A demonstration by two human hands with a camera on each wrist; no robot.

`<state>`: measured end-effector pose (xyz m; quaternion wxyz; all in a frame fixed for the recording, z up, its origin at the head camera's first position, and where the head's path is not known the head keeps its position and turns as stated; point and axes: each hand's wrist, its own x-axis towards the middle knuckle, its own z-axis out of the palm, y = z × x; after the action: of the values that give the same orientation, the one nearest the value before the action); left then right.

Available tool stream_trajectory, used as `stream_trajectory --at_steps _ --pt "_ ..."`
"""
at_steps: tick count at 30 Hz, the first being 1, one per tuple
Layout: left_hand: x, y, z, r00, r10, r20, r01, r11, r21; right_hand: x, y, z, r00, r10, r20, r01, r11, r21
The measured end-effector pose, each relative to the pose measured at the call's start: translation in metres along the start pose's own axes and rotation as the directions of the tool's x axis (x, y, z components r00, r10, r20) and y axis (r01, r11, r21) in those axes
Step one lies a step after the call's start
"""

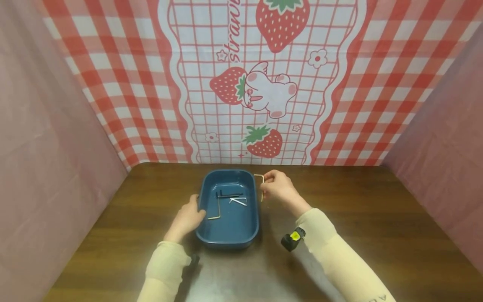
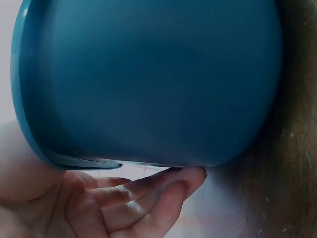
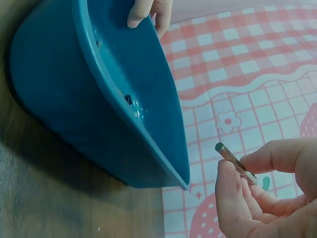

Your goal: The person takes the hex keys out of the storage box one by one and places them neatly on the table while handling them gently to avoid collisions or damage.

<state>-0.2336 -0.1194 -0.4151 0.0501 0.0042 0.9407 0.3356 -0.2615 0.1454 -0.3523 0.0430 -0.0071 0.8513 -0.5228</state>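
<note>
A deep blue plastic tray (image 1: pixel 230 233) stands on the table. My left hand (image 1: pixel 187 219) holds its left side, thumb over the rim and fingers against the outer wall; the left wrist view shows those fingers (image 2: pixel 143 198) beside the blue wall. Just off the tray's right rim, my right hand (image 1: pixel 280 187) pinches a brass-coloured hex key (image 3: pixel 232 159) between thumb and fingers, its short arm pointing left at the top. Inside the tray lie another brass-coloured hex key (image 1: pixel 219 209), black hex keys (image 1: pixel 231 195) and silver hex keys (image 1: pixel 239 202), some of them overlapping.
The tray rests on a dark brown wooden table (image 1: pixel 332 197). Behind it hangs a red-and-white checked cloth (image 1: pixel 339 138) with strawberry prints. Pink curtains (image 1: pixel 56 138) close off both sides. A black wrist device (image 1: pixel 292 240) sits by the right cuff.
</note>
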Motion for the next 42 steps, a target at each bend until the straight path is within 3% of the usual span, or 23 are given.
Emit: stream_trajectory --at_steps 23,42 --pt "-0.002 -0.003 -0.001 0.998 0.064 -0.028 -0.063 0.997 0.033 -0.002 0.032 -0.013 0.997 0.075 -0.013 -0.075 0.997 0.03" --pt "0.0 -0.002 -0.002 0.999 0.041 0.002 -0.041 0.999 0.026 -0.004 0.061 -0.009 0.986 0.168 -0.024 -0.168 0.985 -0.023"
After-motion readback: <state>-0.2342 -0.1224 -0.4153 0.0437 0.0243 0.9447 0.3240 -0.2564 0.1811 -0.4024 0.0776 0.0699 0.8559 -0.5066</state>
